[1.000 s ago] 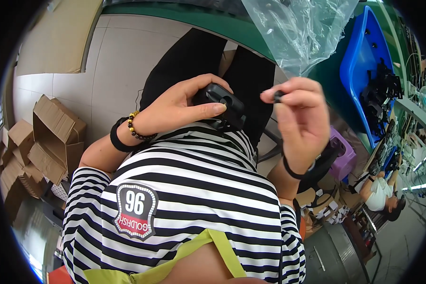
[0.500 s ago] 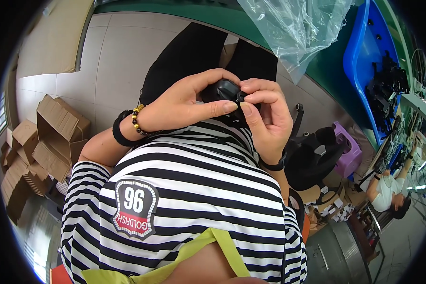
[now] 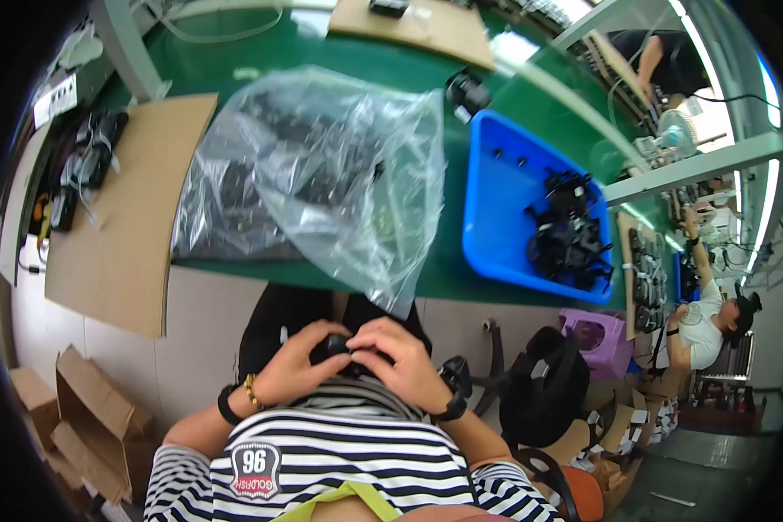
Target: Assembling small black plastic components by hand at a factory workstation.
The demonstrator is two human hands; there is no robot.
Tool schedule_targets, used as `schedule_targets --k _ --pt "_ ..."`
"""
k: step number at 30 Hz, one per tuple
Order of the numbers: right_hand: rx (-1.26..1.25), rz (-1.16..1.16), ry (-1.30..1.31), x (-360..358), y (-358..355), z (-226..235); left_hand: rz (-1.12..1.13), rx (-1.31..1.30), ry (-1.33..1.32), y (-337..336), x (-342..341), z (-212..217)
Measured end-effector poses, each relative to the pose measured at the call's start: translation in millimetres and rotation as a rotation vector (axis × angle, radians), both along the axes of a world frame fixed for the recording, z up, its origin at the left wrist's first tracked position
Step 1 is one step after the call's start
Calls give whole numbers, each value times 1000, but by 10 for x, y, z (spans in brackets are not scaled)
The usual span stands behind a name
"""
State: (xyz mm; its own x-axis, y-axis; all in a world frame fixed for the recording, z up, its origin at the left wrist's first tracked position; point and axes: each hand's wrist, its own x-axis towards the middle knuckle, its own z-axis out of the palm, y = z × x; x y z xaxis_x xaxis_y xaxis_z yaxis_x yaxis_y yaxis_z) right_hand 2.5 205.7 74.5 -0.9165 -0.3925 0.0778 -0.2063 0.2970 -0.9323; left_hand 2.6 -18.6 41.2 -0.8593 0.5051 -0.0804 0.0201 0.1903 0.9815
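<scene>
A small, rounded, glossy black part is held low over my lap, just in front of my striped shirt. My left hand wraps it from the left, fingers curled over its far side. From the right, my right hand pinches at its near right edge with thumb and fingers. Whatever small piece is between those fingertips is hidden. Beyond my hands, a clear plastic bag with many dark parts lies on the green bench, one corner hanging over the edge.
A blue tray with black parts stands right of the bag. Cardboard sheets bear black devices on the left. Open cartons sit lower left. At right are a purple stool, a black chair and a co-worker.
My view has tilted up, so the bench, bag and whole blue tray now show and my hands sit lower in the picture. Both hands still hold the black part.
</scene>
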Motion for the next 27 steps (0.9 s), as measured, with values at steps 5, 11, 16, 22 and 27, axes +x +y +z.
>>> schedule_targets --k 5,11,16,22,27 --pt "55 -11 -92 25 81 49 4 -64 73 91 -16 14" --pt "351 -30 260 -67 17 -37 43 -125 241 110 -136 11" --pt "475 -77 437 -108 -63 -114 59 -162 260 125 -153 -6" --pt "557 -71 279 -95 -72 -219 87 -233 301 188 -107 73" --pt "595 -40 248 -62 -98 -294 54 -308 347 188 -58 -42"
